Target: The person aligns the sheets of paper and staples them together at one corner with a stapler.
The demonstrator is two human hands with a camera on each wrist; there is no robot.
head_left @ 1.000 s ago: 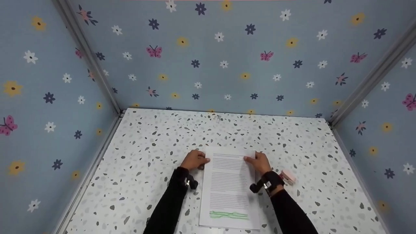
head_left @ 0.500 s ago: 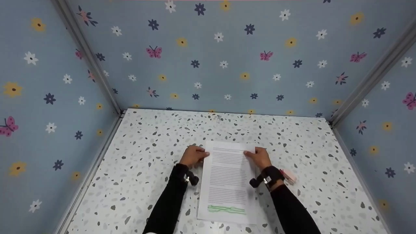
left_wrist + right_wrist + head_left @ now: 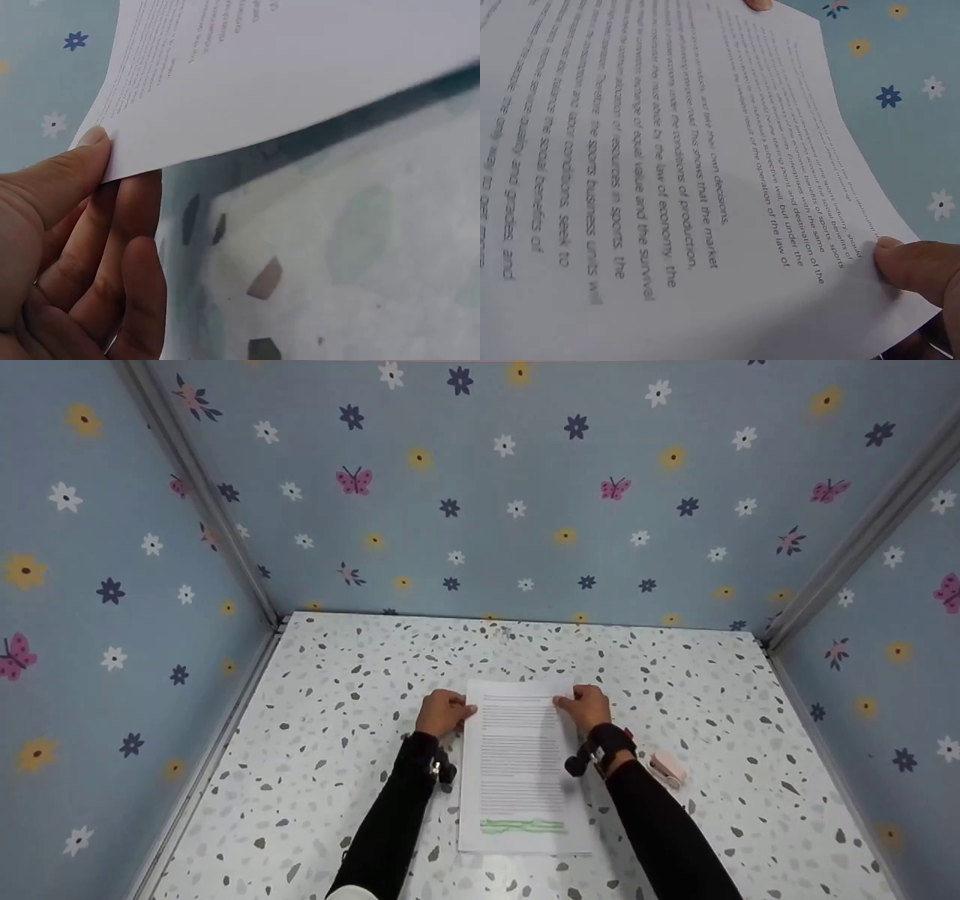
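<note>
Between both hands is a printed sheet of paper [image 3: 521, 765], with green highlighter strokes across its last lines. My left hand [image 3: 445, 712] pinches its left edge near the top, thumb above and fingers beneath. In the left wrist view that edge of the paper [image 3: 247, 90] is lifted off the table, with a shadow below. My right hand [image 3: 589, 709] pinches the opposite edge near the top corner; its thumb [image 3: 911, 266] lies on the print in the right wrist view, where the sheet bends upward.
A small pink stapler-like object [image 3: 667, 769] lies on the table to the right of my right wrist. The speckled white table [image 3: 360, 675] is bounded by blue flower-patterned walls [image 3: 517, 472] at the back and both sides.
Both hands have moved the paper away from me, toward the back wall, and slightly left. The right wrist has shifted off the pink object, which now shows fully.
</note>
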